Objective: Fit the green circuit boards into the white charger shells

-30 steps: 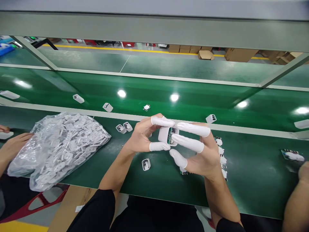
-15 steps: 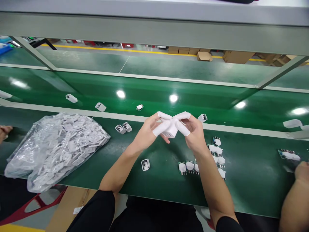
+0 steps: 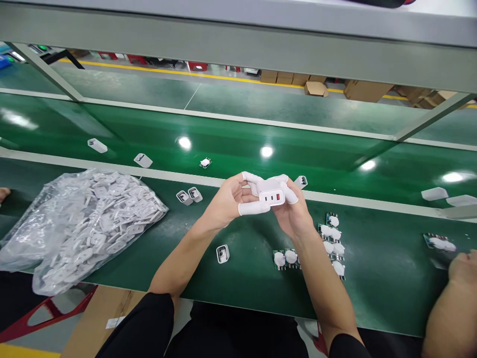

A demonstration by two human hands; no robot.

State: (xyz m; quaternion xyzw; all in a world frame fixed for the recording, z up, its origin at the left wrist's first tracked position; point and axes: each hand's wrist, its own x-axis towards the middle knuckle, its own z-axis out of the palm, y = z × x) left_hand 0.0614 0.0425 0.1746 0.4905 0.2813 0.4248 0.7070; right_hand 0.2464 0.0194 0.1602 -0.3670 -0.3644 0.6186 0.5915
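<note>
Between my two hands is a white USB charger point(image 3: 272, 197), held above the green bench with its port face toward me. Two dark slots and one red port show on that face. My left hand point(image 3: 233, 199) grips it from the left, thumb along the lower edge. From the right, my right hand point(image 3: 292, 209) closes on its other end. White finger cots cover the thumbs and some fingers. An open white charger housing point(image 3: 222, 254) stands on the bench below my left hand. Circuit boards with white blobs point(image 3: 290, 257) lie in rows by my right forearm.
A clear plastic bag of small white parts point(image 3: 108, 209) fills the bench's left. Two housings point(image 3: 189, 195) stand beside it. More housings point(image 3: 143, 160) and a circuit board point(image 3: 205, 162) rest on the green belt behind. Another person's hand point(image 3: 464, 271) is at far right.
My hands have turned the charger so its port face now shows, and my thumbs have moved apart. Housings and the board on the belt have shifted left.
</note>
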